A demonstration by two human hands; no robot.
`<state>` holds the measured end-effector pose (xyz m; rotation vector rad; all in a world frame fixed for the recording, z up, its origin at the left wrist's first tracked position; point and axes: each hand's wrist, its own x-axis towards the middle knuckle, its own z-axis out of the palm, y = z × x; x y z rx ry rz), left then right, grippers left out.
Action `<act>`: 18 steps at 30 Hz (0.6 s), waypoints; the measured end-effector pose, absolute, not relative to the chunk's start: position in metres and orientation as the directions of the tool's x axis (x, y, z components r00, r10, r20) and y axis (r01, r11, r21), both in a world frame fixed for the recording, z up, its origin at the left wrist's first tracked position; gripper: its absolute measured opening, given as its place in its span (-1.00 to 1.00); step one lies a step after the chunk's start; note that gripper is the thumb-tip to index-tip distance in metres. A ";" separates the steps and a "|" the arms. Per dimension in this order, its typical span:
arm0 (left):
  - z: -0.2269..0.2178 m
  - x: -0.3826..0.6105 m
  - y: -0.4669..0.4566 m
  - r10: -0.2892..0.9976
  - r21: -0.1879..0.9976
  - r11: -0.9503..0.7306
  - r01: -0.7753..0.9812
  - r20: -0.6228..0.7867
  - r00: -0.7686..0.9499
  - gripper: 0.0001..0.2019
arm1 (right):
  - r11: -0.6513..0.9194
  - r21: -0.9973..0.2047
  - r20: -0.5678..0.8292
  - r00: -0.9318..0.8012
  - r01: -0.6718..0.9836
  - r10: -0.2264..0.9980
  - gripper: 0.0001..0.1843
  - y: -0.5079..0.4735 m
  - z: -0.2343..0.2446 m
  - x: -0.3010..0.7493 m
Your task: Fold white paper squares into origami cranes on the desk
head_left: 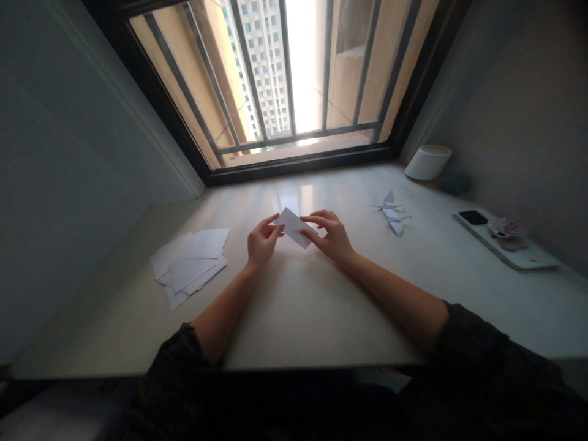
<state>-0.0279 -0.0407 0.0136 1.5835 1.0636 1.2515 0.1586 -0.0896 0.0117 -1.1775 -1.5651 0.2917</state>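
Note:
A small folded piece of white paper (293, 225) is held just above the pale tabletop (303, 306), in the middle. My left hand (261, 240) pinches its left end with thumb and fingers. My right hand (328, 235) grips its right end, fingers curled over the top edge. Both forearms reach in from the dark sleeves at the bottom.
A loose stack of white paper sheets (190, 264) lies to the left. Folded paper cranes (392, 214) sit to the right. Farther right lie a phone (503, 240) and a white roll (428, 162) near the wall. A barred window (289, 79) is ahead.

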 end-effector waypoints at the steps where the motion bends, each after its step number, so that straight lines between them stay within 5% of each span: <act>1: 0.012 -0.028 -0.040 0.953 0.952 -0.285 0.111 0.268 0.142 -0.50 | 0.488 -0.676 0.621 0.071 0.552 0.781 -0.66 -0.090 0.012 0.158; 9: 0.007 -0.027 -0.038 0.970 0.975 -0.216 0.047 0.208 0.128 -0.45 | 0.448 -0.703 0.554 0.029 0.552 0.832 -0.20 -0.091 0.004 0.154; 14: 0.008 -0.026 -0.039 0.978 0.981 -0.186 0.045 0.181 0.107 -0.38 | 0.343 -0.874 0.411 0.150 0.345 0.899 -0.33 -0.082 -0.006 0.158; 18: 0.003 -0.025 -0.037 0.965 0.981 -0.192 0.035 0.182 0.190 -0.30 | 0.315 -0.899 0.399 0.277 0.304 0.874 -0.39 -0.075 -0.011 0.160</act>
